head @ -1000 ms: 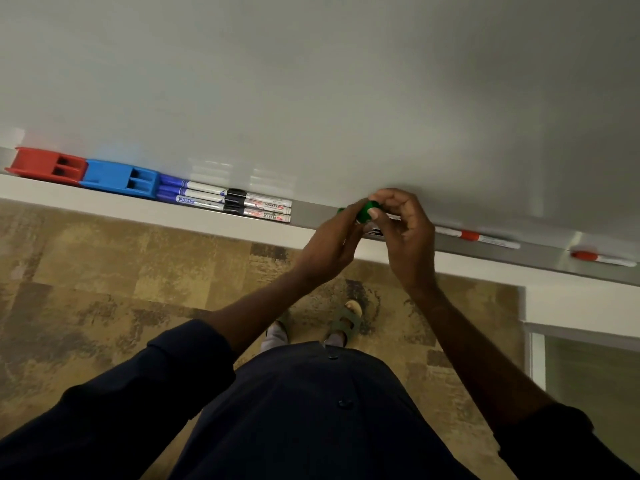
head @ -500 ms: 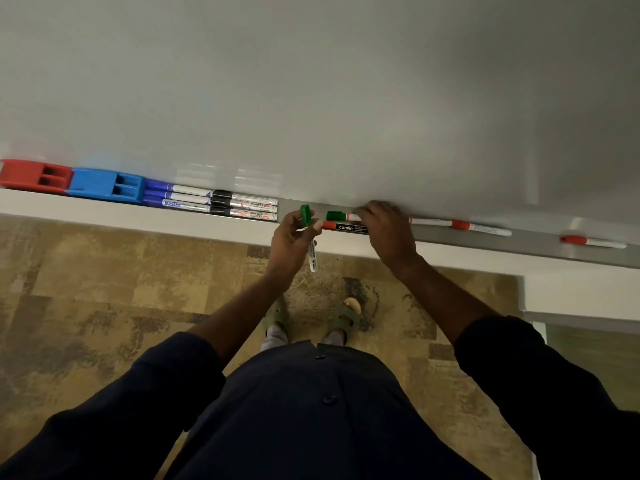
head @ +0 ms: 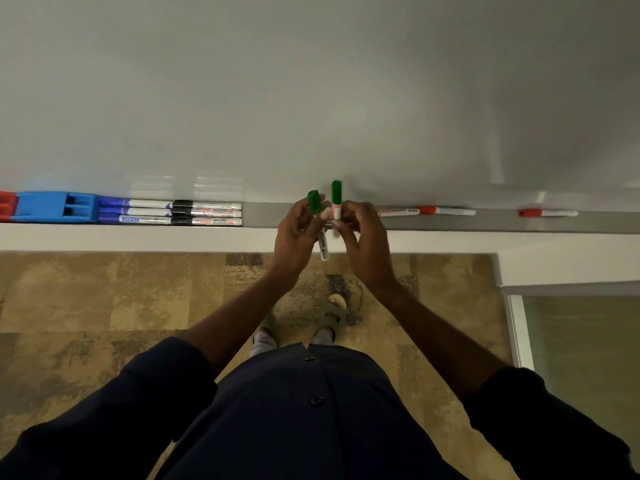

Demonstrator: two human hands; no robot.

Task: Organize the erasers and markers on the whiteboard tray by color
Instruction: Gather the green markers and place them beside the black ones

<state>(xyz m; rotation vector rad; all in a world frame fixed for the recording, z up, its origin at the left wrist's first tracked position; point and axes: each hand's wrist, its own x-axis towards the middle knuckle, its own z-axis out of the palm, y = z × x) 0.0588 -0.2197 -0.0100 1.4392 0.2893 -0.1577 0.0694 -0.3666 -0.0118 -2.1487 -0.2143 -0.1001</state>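
My left hand (head: 298, 233) holds a green-capped marker (head: 314, 201) upright above the grey tray (head: 266, 214), its white barrel hanging below my fingers. Close beside it, my right hand (head: 360, 233) grips a second green-capped marker (head: 336, 194), also upright. Along the tray's left part lie a red eraser (head: 6, 205), a blue eraser (head: 55, 206), three blue markers (head: 138, 211) and three black markers (head: 207, 213). To the right of my hands rest red markers (head: 427, 211), with one more (head: 547, 213) further right. Another marker under my hands is mostly hidden.
The whiteboard (head: 311, 98) rises behind the tray. A white ledge (head: 138, 237) runs below the tray. My feet stand on patterned brown carpet (head: 86, 306). A white frame with a glass panel (head: 519, 327) is at the lower right.
My right hand has lifted a green marker off the tray and turned it upright. My left hand has moved right with its green marker, so both hands meet.
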